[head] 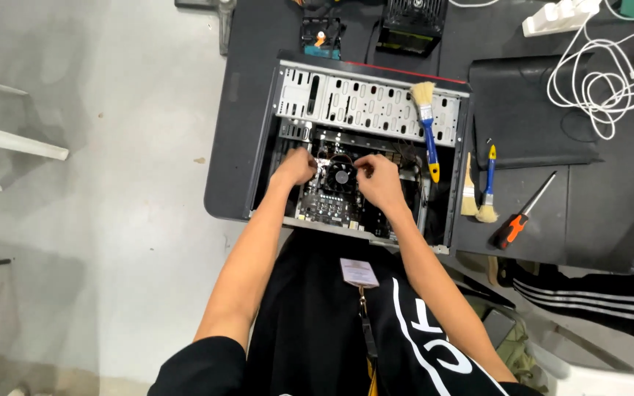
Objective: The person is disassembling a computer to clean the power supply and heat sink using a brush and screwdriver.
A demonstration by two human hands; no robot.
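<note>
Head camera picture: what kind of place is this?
Probably a computer repair bench: an open computer case lies on a dark table, with a screwdriver and cleaning brushes beside it.

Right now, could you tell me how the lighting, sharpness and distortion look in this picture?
Head view: even, soft light with no hard shadows; the case interior is dim around the fan, where the left hand and right hand meet; edges bow from a wide lens; the brush and screwdriver are sharp, small board parts too fine to resolve.
</note>
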